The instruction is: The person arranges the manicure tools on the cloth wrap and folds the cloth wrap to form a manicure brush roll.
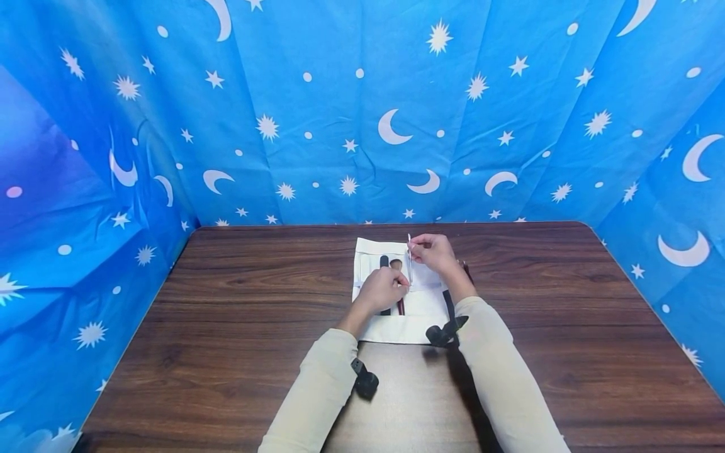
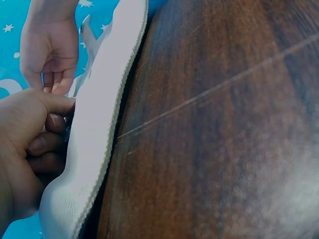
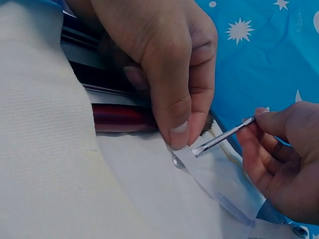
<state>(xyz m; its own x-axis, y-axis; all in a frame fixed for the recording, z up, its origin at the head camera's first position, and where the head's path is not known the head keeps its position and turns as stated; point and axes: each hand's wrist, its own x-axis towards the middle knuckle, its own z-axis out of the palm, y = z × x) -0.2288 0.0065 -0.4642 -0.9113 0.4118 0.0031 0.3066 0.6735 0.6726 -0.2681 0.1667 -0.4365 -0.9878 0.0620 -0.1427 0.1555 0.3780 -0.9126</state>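
A white cloth pouch (image 1: 419,303) lies unfolded on the table. My right hand (image 1: 433,253) pinches a slim metal tool (image 3: 224,136) with a knurled handle, near its upper end. The tool's small rounded tip (image 3: 177,161) shows by a narrow white band (image 3: 199,174) on the pouch. That band's edge is pinched between thumb and forefinger of my left hand (image 1: 385,289). Beneath this hand lie a brush (image 1: 396,264) with a dark red handle (image 3: 124,118) and a black slim item (image 1: 384,260), their lower ends inside the pouch's front pocket (image 1: 396,329).
The brown wooden table (image 1: 238,327) extends around the pouch on both sides. Blue cloth (image 1: 340,113) with moons and stars hangs behind and at the sides. A dark strip (image 1: 449,305) lies at the pouch's right edge, partly hidden by my right forearm.
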